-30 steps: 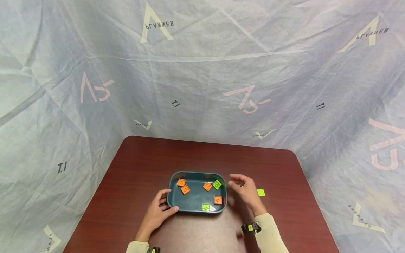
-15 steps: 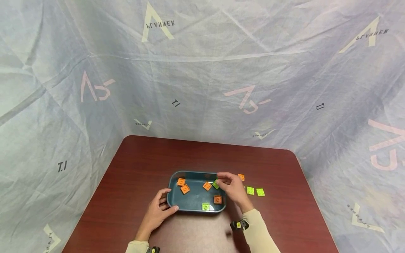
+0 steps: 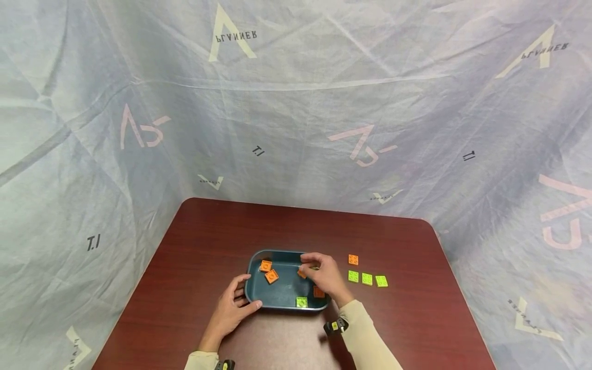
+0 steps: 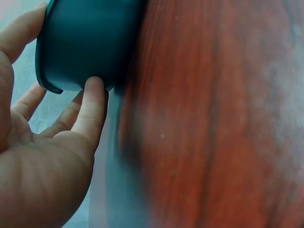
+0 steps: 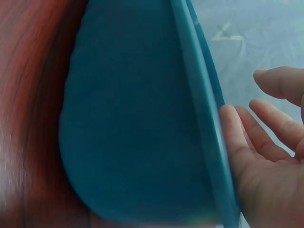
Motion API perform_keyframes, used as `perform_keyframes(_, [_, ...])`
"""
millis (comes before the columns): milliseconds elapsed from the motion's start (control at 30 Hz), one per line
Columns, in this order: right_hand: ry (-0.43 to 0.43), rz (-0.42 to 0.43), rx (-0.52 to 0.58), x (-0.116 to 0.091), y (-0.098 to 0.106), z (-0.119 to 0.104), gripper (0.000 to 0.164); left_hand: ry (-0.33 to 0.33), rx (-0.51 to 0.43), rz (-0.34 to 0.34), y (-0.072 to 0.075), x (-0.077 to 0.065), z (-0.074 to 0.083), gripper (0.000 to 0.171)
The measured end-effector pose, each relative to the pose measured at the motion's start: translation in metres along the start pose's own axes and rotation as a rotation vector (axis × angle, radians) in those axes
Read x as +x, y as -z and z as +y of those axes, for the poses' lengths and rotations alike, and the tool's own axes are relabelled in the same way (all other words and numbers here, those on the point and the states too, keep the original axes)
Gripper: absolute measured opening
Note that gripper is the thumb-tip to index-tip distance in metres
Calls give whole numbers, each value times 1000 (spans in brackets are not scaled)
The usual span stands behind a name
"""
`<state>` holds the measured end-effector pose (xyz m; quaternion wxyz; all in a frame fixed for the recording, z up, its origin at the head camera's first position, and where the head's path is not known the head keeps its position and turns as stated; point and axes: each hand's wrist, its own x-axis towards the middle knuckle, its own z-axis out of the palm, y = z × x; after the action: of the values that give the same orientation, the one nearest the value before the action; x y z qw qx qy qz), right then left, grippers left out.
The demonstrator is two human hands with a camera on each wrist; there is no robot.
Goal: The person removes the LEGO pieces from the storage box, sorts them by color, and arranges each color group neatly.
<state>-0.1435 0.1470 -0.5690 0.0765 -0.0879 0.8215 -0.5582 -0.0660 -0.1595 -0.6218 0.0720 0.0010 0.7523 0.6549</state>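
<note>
We list, from left: left grip (image 3: 229, 304), fingers and thumb holding the tray (image 3: 279, 292) at its left end; two orange bricks (image 3: 272, 276) inside; right grip (image 3: 327, 277), newly shifted leftward over the tray, fingers parted, nothing visibly held, by a half-hidden orange brick (image 3: 301, 274). That shift, we judge, puts this brick within reach; it leaves three green bricks (image 3: 353, 276) and a loose orange brick (image 3: 353, 259) fully uncovered on the tabletop (image 3: 259, 221).

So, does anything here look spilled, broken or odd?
Nothing looks spilled or broken. Black PLANNER lettering on the grey fabric backdrop looks flipped. A square green plastic brick in the dark teal rectangular tray seems underside-up, unlike those outside.
</note>
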Motion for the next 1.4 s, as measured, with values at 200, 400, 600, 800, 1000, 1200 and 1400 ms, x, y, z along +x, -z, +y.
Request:
perform_keyframes(200, [30,-35,-35,8,-19,-1,37,-2,14,5,2,-1,1,84])
perform_keyframes(400, [33,-72,-48,12,-35,3,37,-13,20,0,0,-1,1,84])
perform_keyframes(600, [14,-68,-68,15,-48,2,37,-11,33,13,-2,-1,1,83])
perform_keyframes(800, [-7,-32,-90,17,-62,-1,32,-11,16,12,-2,-1,1,83])
perform_keyframes(1000, [-68,3,-76,18,-74,0,28,-5,19,15,-1,-1,1,84])
perform_keyframes(1200, [-93,20,-112,19,-82,-1,27,-6,1,7,-1,0,1,84])
perform_keyframes(1400, [-109,12,-126,21,-88,0,28,-10,10,18,-2,-1,0,84])
